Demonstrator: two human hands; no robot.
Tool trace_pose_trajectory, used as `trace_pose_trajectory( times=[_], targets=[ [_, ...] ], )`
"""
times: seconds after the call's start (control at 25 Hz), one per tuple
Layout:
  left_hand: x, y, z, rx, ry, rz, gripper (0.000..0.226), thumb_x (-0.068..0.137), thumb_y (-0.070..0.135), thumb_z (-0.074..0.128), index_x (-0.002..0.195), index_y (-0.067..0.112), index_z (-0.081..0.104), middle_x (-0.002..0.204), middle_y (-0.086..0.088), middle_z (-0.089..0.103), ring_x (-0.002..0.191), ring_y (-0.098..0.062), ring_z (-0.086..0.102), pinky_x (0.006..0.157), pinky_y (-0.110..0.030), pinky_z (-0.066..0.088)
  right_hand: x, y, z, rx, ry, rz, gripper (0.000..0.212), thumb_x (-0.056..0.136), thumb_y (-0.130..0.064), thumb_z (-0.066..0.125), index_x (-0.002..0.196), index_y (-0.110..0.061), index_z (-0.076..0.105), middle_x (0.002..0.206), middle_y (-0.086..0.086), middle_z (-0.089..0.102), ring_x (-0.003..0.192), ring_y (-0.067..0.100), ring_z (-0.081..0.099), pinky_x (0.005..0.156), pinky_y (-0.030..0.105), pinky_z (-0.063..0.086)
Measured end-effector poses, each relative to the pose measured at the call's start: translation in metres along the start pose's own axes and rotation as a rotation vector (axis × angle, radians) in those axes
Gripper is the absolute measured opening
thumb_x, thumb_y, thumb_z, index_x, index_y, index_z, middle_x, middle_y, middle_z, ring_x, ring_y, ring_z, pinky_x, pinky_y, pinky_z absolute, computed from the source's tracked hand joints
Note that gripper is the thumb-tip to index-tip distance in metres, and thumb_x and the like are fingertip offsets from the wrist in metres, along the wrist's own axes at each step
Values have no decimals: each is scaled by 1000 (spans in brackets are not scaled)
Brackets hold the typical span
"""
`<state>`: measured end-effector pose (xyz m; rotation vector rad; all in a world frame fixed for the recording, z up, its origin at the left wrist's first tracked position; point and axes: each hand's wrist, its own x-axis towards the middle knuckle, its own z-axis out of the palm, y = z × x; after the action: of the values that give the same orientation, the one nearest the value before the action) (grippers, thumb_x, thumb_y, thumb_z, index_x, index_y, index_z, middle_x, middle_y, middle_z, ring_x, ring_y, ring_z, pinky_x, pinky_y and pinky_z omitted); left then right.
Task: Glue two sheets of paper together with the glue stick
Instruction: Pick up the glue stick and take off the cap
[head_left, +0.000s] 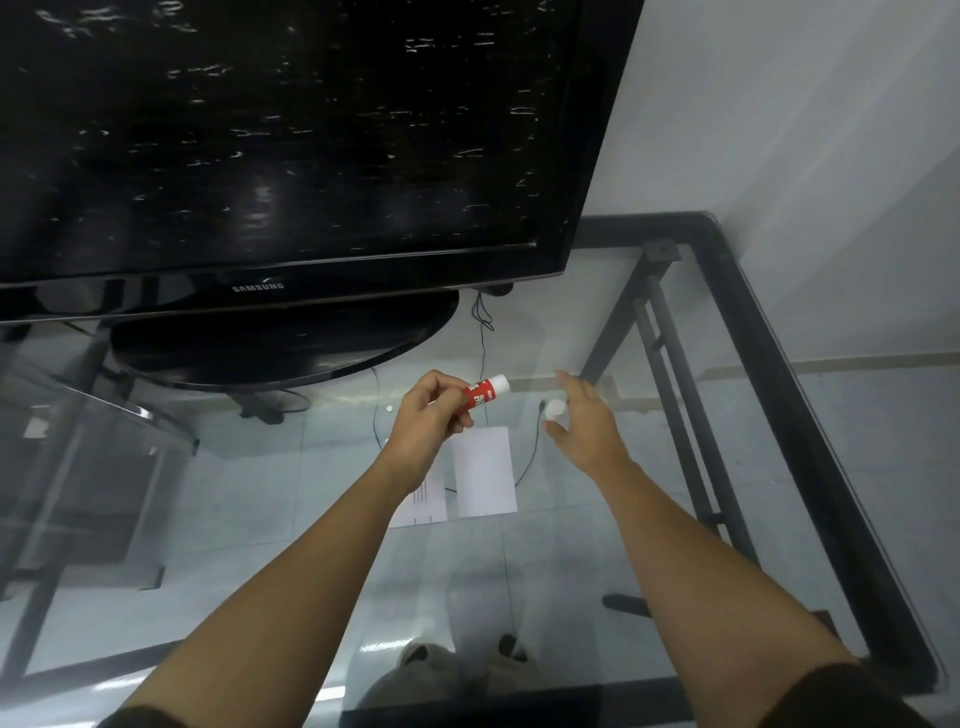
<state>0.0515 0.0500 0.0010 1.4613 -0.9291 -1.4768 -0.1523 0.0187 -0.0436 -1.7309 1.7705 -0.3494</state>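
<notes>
While the left hand (431, 415) is clamped around the red body of the glue stick (485, 391) a little above the middle of the frame, the tube points up and to the right, its white end clear of the fingers. Just to its right, the right hand (587, 426) is spread with the fingers apart, and the small white cap (554, 409) sits at its fingertips, pinched between thumb and forefinger as far as the blur allows; the cap is off the tube and apart from it. The tube is the only container here, and whether glue stands out of its white end cannot be told. Below the hands, in the centre of the frame, two sheets of paper (485, 470) lie side by side on the glass table (753, 467); the right one is blank, and the left one, half hidden by the left wrist, shows faint printed lines. A black television (291, 145) fills the upper left, its rounded base (280, 348) resting on the glass. The table's dark metal frame (779, 374) runs down the right side. Thin cables and floor tiles show through the glass.
</notes>
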Motion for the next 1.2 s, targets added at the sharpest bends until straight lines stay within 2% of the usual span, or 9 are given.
trace_pose_trajectory(
  times=[0.16, 0.32, 0.56, 0.68, 0.76, 0.84, 0.96, 1.04, 1.2],
  targets=[
    [-5, 10, -3, -24, 78, -5, 18, 85, 28, 64, 99, 18, 60, 90, 1, 61, 70, -12, 55, 68, -24, 47, -12, -26, -15, 177, 153, -81, 47, 86, -31, 60, 128, -11, 50, 117, 10, 58, 98, 17, 55, 90, 34, 49],
    [-18, 16, 0, -152, -14, 92, 8, 84, 26, 65, 91, 23, 66, 103, 0, 65, 95, -13, 63, 76, -16, 51, -38, -68, -19, 700, -26, -11, 46, 71, -66, 52, 101, -34, 65, 100, -9, 69, 95, 5, 62, 85, 22, 46],
    [-38, 16, 0, -373, -96, -10, 29, 88, 36, 57, 110, 17, 61, 89, -7, 69, 85, -20, 70, 73, -20, 54, -52, -94, -16, 954, -29, 20, 27, 81, -47, 59, 97, -26, 67, 98, -6, 71, 102, 9, 63, 96, 27, 45],
    [-43, 19, -6, -388, -108, -111, 28, 91, 38, 52, 97, 11, 56, 68, -6, 65, 60, -11, 62, 59, -18, 52, -54, -98, -18, 931, -86, 0, 22, 87, -41, 56, 100, -26, 64, 100, -5, 68, 104, 9, 61, 99, 29, 43],
    [-45, 19, -9, -375, -115, -37, 17, 90, 30, 56, 90, 13, 58, 69, -3, 65, 60, -9, 60, 61, -16, 51, -56, -103, -18, 935, -69, 11, 21, 88, -39, 55, 100, -25, 63, 102, -2, 68, 105, 12, 60, 100, 32, 43],
    [-50, 20, -12, -150, -69, 157, 11, 88, 26, 60, 92, 16, 58, 76, 1, 68, 66, -7, 60, 64, -15, 50, -57, -108, -18, 949, -45, 24, 28, 88, -40, 55, 103, -19, 64, 103, 1, 69, 106, 14, 61, 100, 32, 43],
    [-49, 12, -19, 654, 207, 720, 15, 85, 17, 65, 95, 8, 58, 91, -6, 66, 75, -11, 59, 63, -11, 44, -60, -114, -14, 1002, -42, 53, 35, 88, -41, 54, 109, -14, 63, 102, 1, 69, 101, 11, 63, 99, 29, 45],
    [-49, 9, -20, 826, 279, 925, 16, 84, 13, 65, 97, 6, 59, 96, -8, 64, 80, -15, 58, 67, -7, 40, -62, -117, -13, 1010, -36, 52, 37, 88, -41, 54, 110, -14, 63, 104, 3, 68, 103, 12, 63, 99, 29, 45],
    [-58, 26, -20, 100, -32, 351, 21, 89, 44, 49, 100, 26, 49, 83, 4, 68, 74, -9, 65, 67, -17, 52, -64, -117, -20, 977, -11, -1, 28, 85, -42, 57, 103, -22, 64, 101, -3, 69, 102, 11, 62, 97, 29, 45]
  ],
)
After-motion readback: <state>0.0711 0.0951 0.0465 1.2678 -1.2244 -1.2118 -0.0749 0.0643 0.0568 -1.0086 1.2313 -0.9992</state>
